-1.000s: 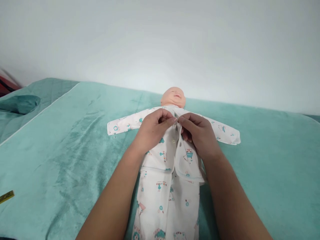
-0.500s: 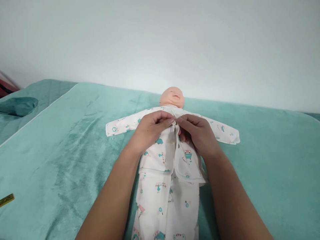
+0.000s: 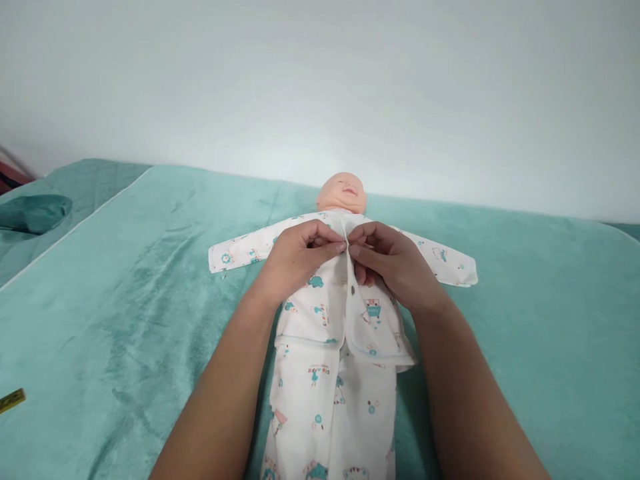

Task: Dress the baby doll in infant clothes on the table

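Observation:
A baby doll (image 3: 341, 192) lies face up on a teal blanket (image 3: 125, 280), dressed in a white printed shirt (image 3: 320, 307) and matching trousers (image 3: 325, 413). My left hand (image 3: 297, 257) pinches the left edge of the shirt's front opening near the chest. My right hand (image 3: 395, 267) pinches the opposite edge, and the fingertips of both hands meet at the placket. Below the hands the shirt's right flap hangs loose and slightly lifted. The sleeves are spread out to both sides.
A dark teal cushion (image 3: 33, 212) lies at the far left on a second teal cover. A yellow strip (image 3: 11, 400) sits at the left edge of the blanket. A pale wall rises behind the bed.
Both hands have shifted slightly upward and closer together on the shirt front, pressing the two edges of the opening together at the chest.

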### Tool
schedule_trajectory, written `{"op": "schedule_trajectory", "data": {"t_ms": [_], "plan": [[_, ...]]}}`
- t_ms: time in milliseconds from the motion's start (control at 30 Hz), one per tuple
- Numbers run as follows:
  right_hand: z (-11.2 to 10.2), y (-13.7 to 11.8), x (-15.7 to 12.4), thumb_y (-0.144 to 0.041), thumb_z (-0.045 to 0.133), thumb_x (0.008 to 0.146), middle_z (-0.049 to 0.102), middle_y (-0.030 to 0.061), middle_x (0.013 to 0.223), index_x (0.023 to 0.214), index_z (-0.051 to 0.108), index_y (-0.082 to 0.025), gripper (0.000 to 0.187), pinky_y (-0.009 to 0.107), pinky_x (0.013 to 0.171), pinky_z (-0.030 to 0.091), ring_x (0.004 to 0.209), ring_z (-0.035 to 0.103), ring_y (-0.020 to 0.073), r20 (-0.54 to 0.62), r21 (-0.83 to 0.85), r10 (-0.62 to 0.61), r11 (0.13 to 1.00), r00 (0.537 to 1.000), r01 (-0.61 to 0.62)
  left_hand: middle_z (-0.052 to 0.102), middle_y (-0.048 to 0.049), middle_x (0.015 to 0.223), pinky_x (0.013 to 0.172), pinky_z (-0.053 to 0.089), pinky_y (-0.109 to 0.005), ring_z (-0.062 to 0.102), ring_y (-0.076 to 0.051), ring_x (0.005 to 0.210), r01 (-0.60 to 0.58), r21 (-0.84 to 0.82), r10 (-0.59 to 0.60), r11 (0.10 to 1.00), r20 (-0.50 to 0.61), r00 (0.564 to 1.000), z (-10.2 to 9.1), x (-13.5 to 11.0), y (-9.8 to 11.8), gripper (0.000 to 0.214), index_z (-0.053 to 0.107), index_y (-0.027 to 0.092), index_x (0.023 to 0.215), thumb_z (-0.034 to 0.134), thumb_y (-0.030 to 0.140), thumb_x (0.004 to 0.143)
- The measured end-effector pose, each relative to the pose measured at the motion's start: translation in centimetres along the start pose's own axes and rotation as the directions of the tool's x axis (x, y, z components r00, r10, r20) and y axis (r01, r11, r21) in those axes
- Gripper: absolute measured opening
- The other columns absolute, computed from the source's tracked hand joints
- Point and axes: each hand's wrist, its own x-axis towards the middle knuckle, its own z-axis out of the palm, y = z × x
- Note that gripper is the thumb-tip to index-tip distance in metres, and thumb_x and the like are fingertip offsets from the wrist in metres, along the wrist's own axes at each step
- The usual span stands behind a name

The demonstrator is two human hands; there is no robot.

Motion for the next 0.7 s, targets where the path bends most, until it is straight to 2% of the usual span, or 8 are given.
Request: {"op": "schedule_trajectory", "data": {"t_ms": [100,233,367,567,700], "plan": [[0.16,-0.31,-0.15,-0.031,0.074,0.078,0.055,-0.0054,0.073,0.096,0.061,-0.022,0.024,0.019,0.049,0.045,0.054,0.055,0.0064,-0.024,-0.098,0.015,0.995,1.0,-0.018,0.051,0.0047,0.062,0.05,0.031,-0.022,0.039,-0.006,0.052,-0.024,-0.019,0.023,1.0,-0.009,1.0,0.1,0.01,-0.03,0.014,0.064,0.02,0.079,0.067,0.034,0.081],[0.45,-0.46,-0.17,-0.032,0.073,0.078,0.052,-0.0055,0.075,0.096,0.06,-0.024,0.023,0.019,0.046,0.042,0.052,0.051,0.0054,-0.033,-0.202,0.022,0.979,0.999,-0.029,0.056,0.003,0.069,0.053,0.033,-0.022,0.045,-0.008,0.059,-0.036,-0.024,0.036,0.999,-0.011,0.999,0.36,0.05,-0.17,0.018,0.062,0.02,0.079,0.07,0.036,0.078],[0.66,-0.54,-0.17,-0.029,0.07,0.08,0.051,-0.005,0.082,0.098,0.06,-0.025,0.021,0.018,0.043,0.039,0.052,0.049,0.0043,-0.041,-0.222,0.009,0.975,0.999,-0.018,0.058,0.0024,0.073,0.056,0.037,-0.021,0.049,-0.009,0.065,-0.036,-0.044,0.035,0.998,-0.027,0.999,0.62,0.05,-0.18,0.015,0.059,0.02,0.081,0.069,0.03,0.076],[0.59,-0.62,-0.08,-0.025,0.069,0.078,0.05,-0.0046,0.086,0.097,0.06,-0.025,0.021,0.019,0.045,0.042,0.053,0.049,0.0041,-0.012,-0.205,-0.01,0.979,1.0,0.007,0.051,0.0041,0.068,0.049,0.032,-0.02,0.042,-0.008,0.058,0.006,-0.059,-0.009,0.998,-0.049,0.999,0.75,0.02,0.07,0.009,0.053,0.021,0.078,0.061,0.02,0.074],[0.5,-0.62,-0.1,-0.027,0.067,0.081,0.053,-0.0036,0.089,0.098,0.059,-0.024,0.02,0.02,0.046,0.041,0.052,0.05,0.0035,-0.016,-0.191,-0.016,0.981,1.0,0.013,0.057,0.0029,0.076,0.052,0.033,-0.02,0.044,-0.007,0.061,0.019,-0.149,-0.024,0.989,-0.036,0.999,0.69,0.08,0.02,0.014,0.048,0.021,0.077,0.061,0.02,0.073]]}}
